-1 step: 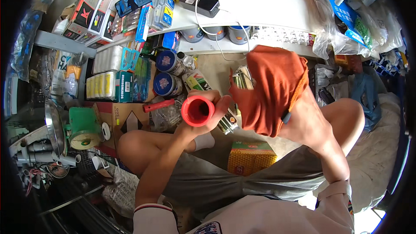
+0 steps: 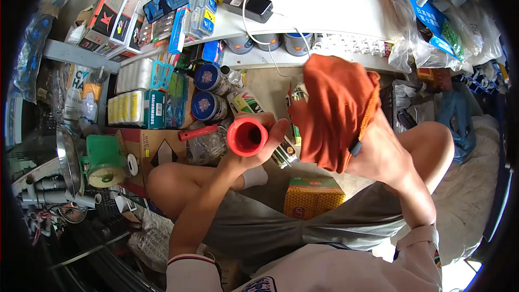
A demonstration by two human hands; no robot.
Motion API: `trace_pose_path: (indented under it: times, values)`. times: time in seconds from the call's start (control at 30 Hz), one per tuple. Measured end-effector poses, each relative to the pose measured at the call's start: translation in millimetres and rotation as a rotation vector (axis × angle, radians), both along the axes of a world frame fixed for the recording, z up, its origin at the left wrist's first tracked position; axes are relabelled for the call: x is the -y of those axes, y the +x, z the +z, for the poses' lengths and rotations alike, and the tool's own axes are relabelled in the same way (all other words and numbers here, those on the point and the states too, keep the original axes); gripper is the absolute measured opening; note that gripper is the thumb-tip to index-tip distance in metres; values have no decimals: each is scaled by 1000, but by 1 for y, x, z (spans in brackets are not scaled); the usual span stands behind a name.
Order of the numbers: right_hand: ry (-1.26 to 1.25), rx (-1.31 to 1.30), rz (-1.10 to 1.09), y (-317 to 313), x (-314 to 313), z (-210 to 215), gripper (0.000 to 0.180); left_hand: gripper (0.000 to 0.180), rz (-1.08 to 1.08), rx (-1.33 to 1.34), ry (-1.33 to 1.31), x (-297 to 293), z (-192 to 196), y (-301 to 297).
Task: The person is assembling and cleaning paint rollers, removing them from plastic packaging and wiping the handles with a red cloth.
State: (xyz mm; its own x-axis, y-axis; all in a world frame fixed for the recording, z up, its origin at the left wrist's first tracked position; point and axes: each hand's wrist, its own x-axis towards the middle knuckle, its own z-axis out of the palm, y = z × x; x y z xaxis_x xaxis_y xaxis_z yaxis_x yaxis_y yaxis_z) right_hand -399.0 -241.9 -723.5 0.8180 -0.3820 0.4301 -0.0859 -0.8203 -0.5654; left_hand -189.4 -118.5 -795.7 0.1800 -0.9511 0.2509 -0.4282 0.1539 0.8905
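My left hand (image 2: 266, 139) is wrapped round a red hollow tube (image 2: 235, 148), seen end-on with its round flared mouth facing up and its inside dark. To the right, a rust-orange cloth drawstring pouch (image 2: 338, 109) covers the fingers of my right hand (image 2: 381, 154), which goes in at the pouch's hemmed opening. A black cord stopper (image 2: 355, 148) hangs at that hem near the knuckles. The cloth hides how the right fingers lie. Between the hands, green-and-white packages (image 2: 283, 154) lie on the floor, partly covered by the left hand and the pouch.
A yellow box with a green top (image 2: 313, 197) sits between my legs. Ahead, a white shelf (image 2: 330, 8) holds a black power bank (image 2: 248, 5) with a white cable. Blue-lidded cans (image 2: 210, 105), a red-handled tool (image 2: 198, 132) and a green scale (image 2: 104, 154) stand or lie left.
The pouch and my right hand have shifted very slightly, baring a little more of the package behind them. My left hand and the red tube stay in place.
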Motion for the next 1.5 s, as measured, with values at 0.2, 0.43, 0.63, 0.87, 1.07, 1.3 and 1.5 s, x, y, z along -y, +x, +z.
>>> trace_pose_path:
  times: [0.2,0.43,0.63,0.87,1.07,1.3,1.5]
  values:
    - [691,230,179,27,-16,-33,76,19,-91,-241,201,13,-33,-21]
    - [1415,618,149,45,1,-75,26,30,-214,-205,166,9,-69,-41]
    - [1490,658,53,58,9,-41,18,30,-576,-870,684,33,15,-31]
    - [1337,658,-89,66,37,-21,15,23,-61,90,-11,88,5,-50]
    - [1404,766,-103,69,65,-30,56,42,7,118,61,92,24,-40]
    - [708,709,-268,25,95,-20,33,23,-203,185,268,72,20,-18]
    - [822,792,-269,33,78,-36,14,38,-263,-232,386,62,41,-23]
